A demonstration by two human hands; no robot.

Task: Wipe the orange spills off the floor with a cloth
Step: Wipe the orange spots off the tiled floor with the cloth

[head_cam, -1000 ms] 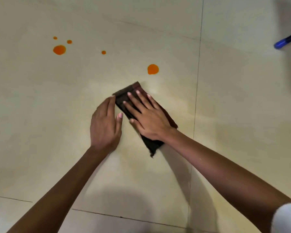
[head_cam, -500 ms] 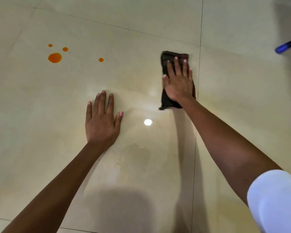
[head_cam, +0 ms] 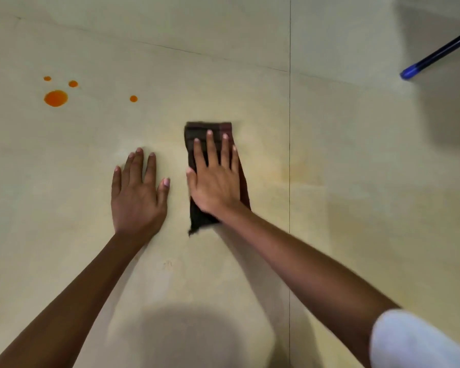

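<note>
A dark folded cloth [head_cam: 200,220] lies flat on the cream tile floor [head_cam: 356,208] at the centre. My right hand [head_cam: 214,179] presses on it with straight, spread fingers. My left hand [head_cam: 138,193] rests flat on the bare floor just left of the cloth, apart from it. At the far left are several orange spills: one large drop [head_cam: 55,98], two small ones [head_cam: 73,83] above it, and a lone dot [head_cam: 133,98] to the right. A faint yellowish smear [head_cam: 284,171] shows right of the cloth.
A blue stick-like handle [head_cam: 436,55] slants in from the upper right corner, beside a dark shadow. A tile joint [head_cam: 289,155] runs straight down the floor right of the cloth. My white sleeve [head_cam: 409,341] fills the lower right corner.
The orange drop seen near the cloth a second ago is gone. My right hand slid the cloth far forward and right, then back toward my left hand, which stayed planted.
</note>
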